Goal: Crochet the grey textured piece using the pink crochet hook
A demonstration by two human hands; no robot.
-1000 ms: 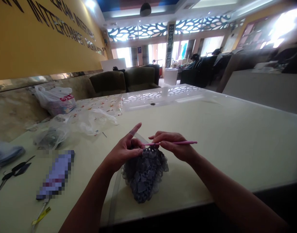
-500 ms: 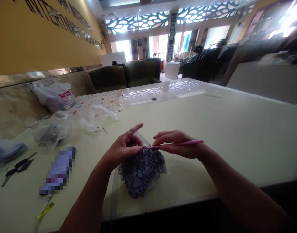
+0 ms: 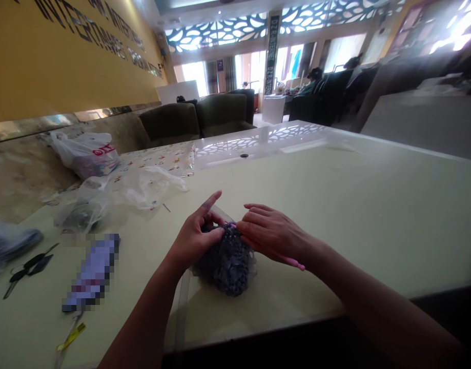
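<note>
A dark grey-blue crocheted piece (image 3: 229,266) with ruffled, sheer edges hangs just over the table, its upper edge pinched by my left hand (image 3: 197,233). The left index finger points up, with a sheer grey ribbon (image 3: 221,212) running from it toward the work. My right hand (image 3: 273,230) is closed round a pink crochet hook (image 3: 294,263). The handle's end shows below the palm, and the tip meets the top edge of the piece, mostly hidden by fingers. More ribbon (image 3: 182,307) trails down the table beside my left forearm.
On the left lie keys (image 3: 29,266), a pixelated blue item (image 3: 93,271) with a cable, and clear plastic bags (image 3: 83,207). A white carrier bag (image 3: 87,154) stands by the wall. Behind the table (image 3: 354,205) are dark green armchairs (image 3: 222,115); people sit farther back.
My right hand has turned over, so the hook's handle has swung from level to pointing down and right. The crocheted piece has tilted and sits slightly higher.
</note>
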